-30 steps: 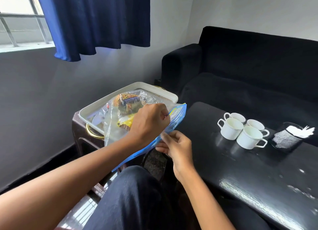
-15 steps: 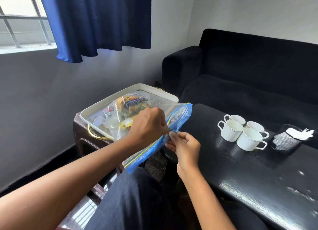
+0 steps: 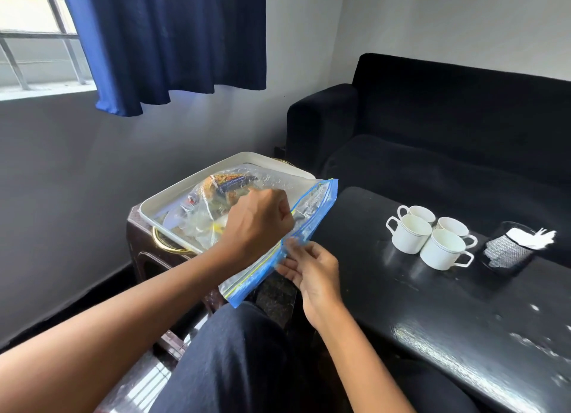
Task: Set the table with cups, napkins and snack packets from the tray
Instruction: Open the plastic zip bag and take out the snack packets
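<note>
A clear zip bag (image 3: 312, 214) with a blue seal strip lies half over the white tray (image 3: 173, 201), with snack packets (image 3: 228, 180) showing through the plastic. My left hand (image 3: 259, 224) is fisted on the bag's upper lip near the zipper. My right hand (image 3: 309, 270) pinches the lower edge of the blue strip. Several white cups (image 3: 429, 236) stand grouped on the black table (image 3: 432, 313). Beside them a black mesh holder (image 3: 506, 255) carries white napkins (image 3: 531, 238).
The tray rests on a dark wooden side stand (image 3: 145, 252) with a gold handle. A black sofa (image 3: 448, 140) runs behind the table. My knee in dark trousers (image 3: 234, 357) is below the bag. A blue curtain (image 3: 173, 41) hangs at the window.
The bag's blue strip has tilted and stretched out between my hands, and my right hand has slid a little lower along it. The cups and napkin holder have not moved.
</note>
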`<state>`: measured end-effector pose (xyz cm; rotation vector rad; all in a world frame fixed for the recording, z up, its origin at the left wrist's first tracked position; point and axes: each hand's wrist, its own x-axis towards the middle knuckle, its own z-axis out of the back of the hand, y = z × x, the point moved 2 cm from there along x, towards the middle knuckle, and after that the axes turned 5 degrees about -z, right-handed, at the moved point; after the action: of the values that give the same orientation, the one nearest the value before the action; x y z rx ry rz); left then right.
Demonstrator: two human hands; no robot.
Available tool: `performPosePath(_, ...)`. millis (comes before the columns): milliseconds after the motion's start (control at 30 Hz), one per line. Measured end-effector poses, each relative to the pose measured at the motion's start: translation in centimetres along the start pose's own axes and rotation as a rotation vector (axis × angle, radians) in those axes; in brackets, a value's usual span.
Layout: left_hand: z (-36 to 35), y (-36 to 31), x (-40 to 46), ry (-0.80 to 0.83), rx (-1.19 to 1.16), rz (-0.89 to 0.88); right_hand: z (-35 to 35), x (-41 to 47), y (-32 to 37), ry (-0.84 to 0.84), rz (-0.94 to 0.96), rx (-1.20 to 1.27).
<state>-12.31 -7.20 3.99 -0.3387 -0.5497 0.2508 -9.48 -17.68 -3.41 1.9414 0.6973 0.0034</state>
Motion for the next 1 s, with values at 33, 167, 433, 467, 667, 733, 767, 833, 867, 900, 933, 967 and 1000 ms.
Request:
performPosePath(33,0.0,0.0,0.0,0.049,0.004,0.017,-0.1,-0.1,-0.2,0.005,0.005,-0.017)
performPosePath(167,-0.5,0.1,-0.3,0.348,0.076,0.096,0.3,0.0,-0.2,-0.062,0.043,-0.066)
performPosePath(433,-0.2,-0.2,-0.2,0.296,0.107,0.109,0.5,0.2,0.1,-0.102,0.059,0.006)
performPosePath(467,0.0,0.0,-0.1,0.279,0.098,0.115,0.6,0.2,0.2,-0.117,0.067,0.015)
performPosePath(667,1.4,1.4,0.9,0.091,0.125,0.138,1.7,0.4,0.5,-0.267,0.073,0.016)
performPosePath(733,1.6,2.1,1.1,0.036,0.142,0.13,2.0,0.4,0.5,-0.284,0.061,0.022)
performPosePath(767,1.7,2.3,1.2,0.014,0.144,0.124,2.0,0.4,0.5,-0.278,0.052,0.025)
performPosePath(833,1.7,2.3,1.1,-0.028,0.135,0.106,1.9,0.3,0.5,-0.241,0.029,0.035)
performPosePath(867,1.6,2.1,1.0,-0.047,0.129,0.09,1.7,0.2,0.5,-0.208,0.014,0.04)
performPosePath(900,1.5,1.8,0.9,-0.063,0.122,0.071,1.3,0.0,0.5,-0.168,-0.003,0.039)
performPosePath(933,1.5,1.5,0.8,-0.071,0.117,0.056,1.0,-0.2,0.5,-0.12,-0.019,0.029)
performPosePath(967,1.4,1.3,0.7,-0.068,0.115,0.046,0.5,-0.4,0.5,-0.068,-0.034,0.015)
performPosePath(1000,1.4,1.1,0.7,-0.051,0.119,0.039,0.2,-0.6,0.4,-0.014,-0.047,0.001)
